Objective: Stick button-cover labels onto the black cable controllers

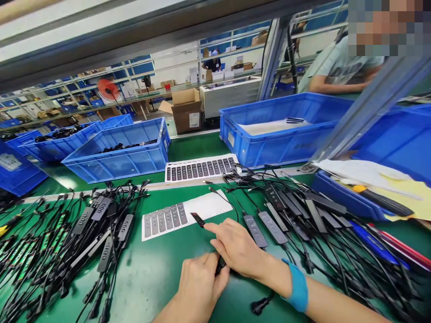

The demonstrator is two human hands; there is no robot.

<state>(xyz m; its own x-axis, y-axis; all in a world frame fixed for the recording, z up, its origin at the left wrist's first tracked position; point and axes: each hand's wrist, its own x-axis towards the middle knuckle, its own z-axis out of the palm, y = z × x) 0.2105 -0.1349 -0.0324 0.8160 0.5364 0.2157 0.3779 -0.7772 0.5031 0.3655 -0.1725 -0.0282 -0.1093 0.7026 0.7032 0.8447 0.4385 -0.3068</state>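
Here, the left hand's fingers (210, 273) clamp a light, stiff black cable control (220, 265), best held by its body; the right hand (239, 246) lies just beside, fingers together.

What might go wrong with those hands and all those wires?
The tangled black cables lie close to the right hand, so a wire might snag a finger and tug things out of place. The small black piece pinched in the left hand might slip and get lost among the wires. The sheet of grey labels lies loose beside the fingers, so a bump might shift or crease it.
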